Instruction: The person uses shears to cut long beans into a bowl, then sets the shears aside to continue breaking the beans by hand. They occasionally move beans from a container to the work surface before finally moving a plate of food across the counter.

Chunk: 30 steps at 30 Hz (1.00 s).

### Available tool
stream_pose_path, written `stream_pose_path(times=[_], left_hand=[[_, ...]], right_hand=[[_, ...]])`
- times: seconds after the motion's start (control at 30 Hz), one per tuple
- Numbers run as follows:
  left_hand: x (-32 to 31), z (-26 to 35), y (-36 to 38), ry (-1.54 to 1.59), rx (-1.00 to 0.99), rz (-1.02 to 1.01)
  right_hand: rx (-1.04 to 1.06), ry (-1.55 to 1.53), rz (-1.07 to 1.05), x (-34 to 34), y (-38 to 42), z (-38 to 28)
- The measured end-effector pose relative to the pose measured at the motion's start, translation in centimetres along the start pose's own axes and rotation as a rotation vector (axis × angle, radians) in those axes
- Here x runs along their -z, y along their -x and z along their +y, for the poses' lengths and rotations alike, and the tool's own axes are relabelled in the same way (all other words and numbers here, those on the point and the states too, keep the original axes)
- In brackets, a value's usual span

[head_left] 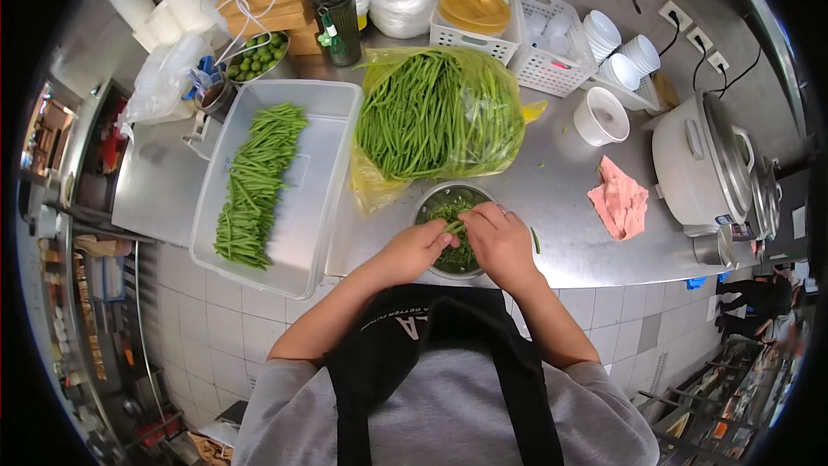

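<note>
Over a round metal bowl (pixel 420 210) near the counter's front edge, my left hand (pixel 416 250) and my right hand (pixel 498 237) meet with fingers closed on green beans (pixel 454 227). Green bean scraps (pixel 450 207) lie in the bowl below. Behind it, a yellow plastic bag (pixel 373 193) lies open, full of long green beans (pixel 414 116). To the left, a clear plastic tub (pixel 304 207) holds a row of cut green beans (pixel 259 181). One loose bean (pixel 536 241) lies right of the bowl.
On the steel counter (pixel 552 198) are a pink cloth (pixel 618 198), a white tub (pixel 601 116) and a large rice cooker (pixel 700 155). White baskets (pixel 552 69), a dark tumbler (pixel 336 22) and a bowl of green citrus fruits (pixel 259 58) stand along the back. Another person (pixel 759 302) is far right.
</note>
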<state>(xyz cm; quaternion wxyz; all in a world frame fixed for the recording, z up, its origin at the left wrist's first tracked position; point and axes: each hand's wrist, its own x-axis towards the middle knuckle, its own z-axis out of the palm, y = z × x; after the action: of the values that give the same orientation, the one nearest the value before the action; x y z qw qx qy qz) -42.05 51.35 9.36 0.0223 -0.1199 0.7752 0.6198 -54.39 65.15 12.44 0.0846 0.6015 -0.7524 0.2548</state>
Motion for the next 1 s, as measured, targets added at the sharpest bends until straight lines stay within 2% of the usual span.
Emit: stream_pose_path(times=[0.2,0.3,0.4,0.43,0.5,0.6,0.73,0.87,0.97,1.0], left_hand=[[0.1,0.5,0.2,-0.056,0.004,-0.006],[-0.3,0.3,-0.1,-0.070,-0.067,-0.007],[-0.1,1.3,-0.4,0.194,0.119,-0.104],[-0.4,1.1,-0.6,0.349,0.076,-0.013],[-0.9,0.5,-1.2,0.656,-0.009,0.168],[-0.1,0.5,-1.9,0.773,-0.166,0.283],[0.1,0.9,-2.2,0.760,-0.198,0.297],[-0.1,0.9,-2.1,0.689,-0.240,0.302],[-0.5,1.2,-1.9,0.687,-0.272,0.304],[-0.6,1.0,-1.9,0.706,-0.286,0.294]], right_hand=[[0.002,-0.036,0.021,-0.5,0.0,-0.1],[-0.280,-0.435,0.098,-1.2,0.4,-0.5],[-0.888,-1.078,0.160,-0.7,-0.2,0.4],[-0.855,-1.092,0.212,-0.6,-0.1,0.8],[-0.777,-0.941,0.173,-0.4,0.6,1.3],[-0.613,-0.791,0.078,-0.6,1.4,0.8],[-0.497,-0.675,0.014,0.0,0.9,-1.2],[-0.493,-0.428,0.165,-0.2,0.2,-2.3],[-0.323,-0.328,0.144,-0.5,0.1,-1.6],[-0.324,-0.319,0.142,-0.6,0.1,-1.6]])
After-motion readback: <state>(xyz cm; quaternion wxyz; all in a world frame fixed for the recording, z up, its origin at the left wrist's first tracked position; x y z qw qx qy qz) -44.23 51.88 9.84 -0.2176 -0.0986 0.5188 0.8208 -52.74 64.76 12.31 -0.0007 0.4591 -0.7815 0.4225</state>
